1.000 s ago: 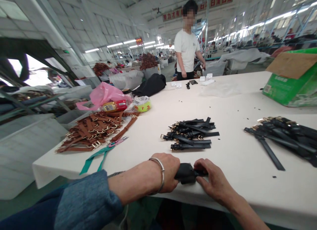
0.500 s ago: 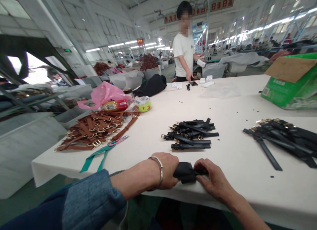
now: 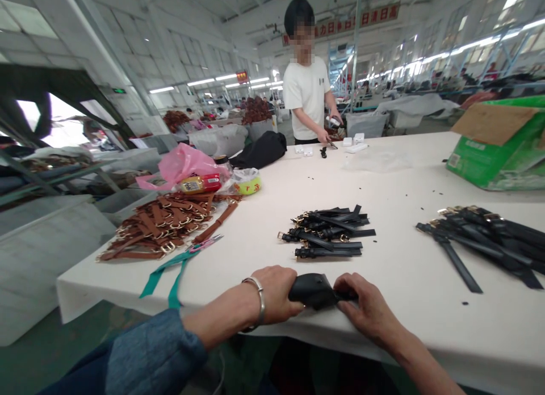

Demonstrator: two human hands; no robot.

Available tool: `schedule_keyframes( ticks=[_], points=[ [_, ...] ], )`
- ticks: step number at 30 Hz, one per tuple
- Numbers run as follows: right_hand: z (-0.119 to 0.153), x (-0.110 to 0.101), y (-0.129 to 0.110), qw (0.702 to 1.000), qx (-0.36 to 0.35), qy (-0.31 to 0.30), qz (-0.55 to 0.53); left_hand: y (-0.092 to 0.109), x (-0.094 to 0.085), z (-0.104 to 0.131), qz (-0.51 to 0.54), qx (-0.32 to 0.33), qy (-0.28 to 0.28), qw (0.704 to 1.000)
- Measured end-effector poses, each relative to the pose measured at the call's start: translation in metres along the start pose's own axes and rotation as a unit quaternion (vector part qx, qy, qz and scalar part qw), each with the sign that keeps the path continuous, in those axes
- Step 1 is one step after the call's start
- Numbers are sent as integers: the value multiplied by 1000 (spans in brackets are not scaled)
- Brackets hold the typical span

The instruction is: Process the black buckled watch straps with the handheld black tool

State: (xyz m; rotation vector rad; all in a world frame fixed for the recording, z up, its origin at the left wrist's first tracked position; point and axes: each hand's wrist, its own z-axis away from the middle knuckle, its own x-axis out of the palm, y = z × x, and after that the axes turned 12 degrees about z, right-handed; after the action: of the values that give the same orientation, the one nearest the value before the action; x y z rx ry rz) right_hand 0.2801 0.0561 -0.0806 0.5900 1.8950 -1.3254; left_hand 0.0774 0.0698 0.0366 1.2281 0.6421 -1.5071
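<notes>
My left hand (image 3: 276,293), with a metal bangle at the wrist, is wrapped around a black handheld tool (image 3: 313,290) with a broad rounded body. The tool lies low over the table's near edge; its exact kind is unclear. At its right end, my right hand (image 3: 364,304) pinches a thin dark strap (image 3: 347,296), mostly hidden by the fingers. Just beyond my hands lies a small pile of black leather straps (image 3: 327,233) with gold buckles. A larger pile of black straps (image 3: 489,242) is to the right.
On the left are brown buckled straps (image 3: 166,225), pink-handled scissors (image 3: 206,243) with teal ribbon (image 3: 164,273), a pink bag (image 3: 183,165) and a red-labelled container (image 3: 208,183). A green box (image 3: 489,151) stands at right. Across the white table (image 3: 255,236), a person (image 3: 309,94) handles small items.
My left hand has shifted slightly left with the black tool, while my right hand stays nearly in place. The person opposite has leaned to the left and lifted a dark object from the table.
</notes>
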Motion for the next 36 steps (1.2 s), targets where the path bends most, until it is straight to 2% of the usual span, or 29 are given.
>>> schedule_keyframes(
  ticks=[3,8,13,18,21,26,33,36],
  points=[
    [1,-1,-2,1000,-1,2,-2,-21,-1,7,47,-48,24,997],
    [0,-2,-3,1000,0,1,-1,-41,-9,26,46,-56,-4,997],
    [0,-2,-4,1000,-1,-4,4,-37,-3,29,41,-54,-31,997],
    [0,-2,-4,1000,4,-8,9,-37,10,23,80,-54,-8,995],
    [0,-2,-2,1000,5,-13,5,-43,18,29,107,-63,5,992],
    [-2,-5,-4,1000,-25,-13,-2,-51,25,41,84,-71,18,994],
    [-9,-16,-14,989,-37,-66,131,-52,32,38,90,-66,40,993],
    [-11,-17,-15,985,-28,-80,149,-57,37,38,105,-62,42,992]
  ],
)
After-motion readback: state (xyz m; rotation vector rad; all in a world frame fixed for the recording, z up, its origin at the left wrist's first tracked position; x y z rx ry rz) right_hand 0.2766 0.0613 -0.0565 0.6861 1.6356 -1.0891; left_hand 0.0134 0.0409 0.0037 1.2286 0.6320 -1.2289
